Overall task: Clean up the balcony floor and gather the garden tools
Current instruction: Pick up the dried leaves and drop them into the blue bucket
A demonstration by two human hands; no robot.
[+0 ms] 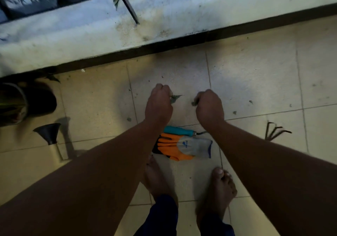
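My left hand [158,104] is curled over the tiled balcony floor [255,82] and grips dry leaves [175,97] that stick out to its right. My right hand [209,106] is curled too and holds a small leaf scrap [194,103]. Below the hands lie orange and grey garden gloves [184,147] and a hand rake with a teal handle [179,131]; its dark prongs [277,131] show to the right of my right forearm. More leaf bits [251,102] are scattered on the tiles.
A raised concrete ledge [164,17] with a dark railing runs along the far side. A dark plant pot [27,102] stands at the left, with a black watering can rose [49,133] below it. My bare feet [222,186] stand near the gloves.
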